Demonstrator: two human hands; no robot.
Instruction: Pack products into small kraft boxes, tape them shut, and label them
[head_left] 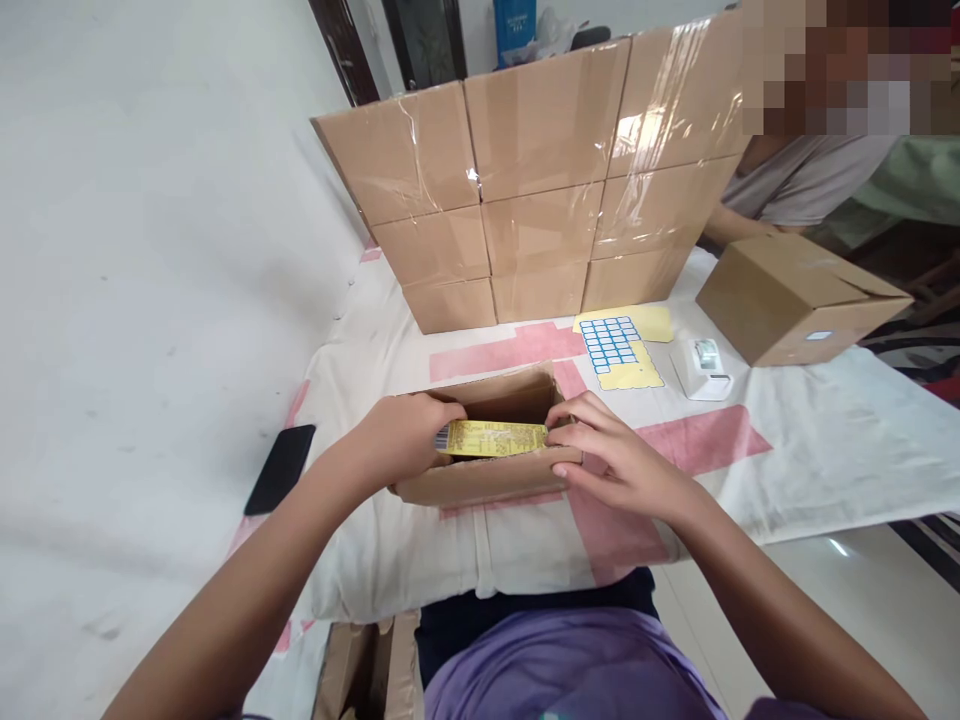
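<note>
An open cardboard box [487, 485] sits on the table in front of me. Inside its mouth lies a long yellow printed carton [496, 438] with a barcode at its left end. My left hand [405, 435] reaches over the box's left side, its fingers closed around the carton's left end; the fingertips are partly hidden. At the right corner of the box, my right hand [607, 450] curls its fingers over the rim beside the carton's right end. Its thumb presses against the outside of the front wall.
A tall taped cardboard panel [540, 140] stands behind. Toward the right are a yellow sheet of blue-bordered labels [609, 345], a small white dispenser [703, 370] and a closed cardboard box [795, 300] by another person's arm. A black phone [280, 470] lies at left.
</note>
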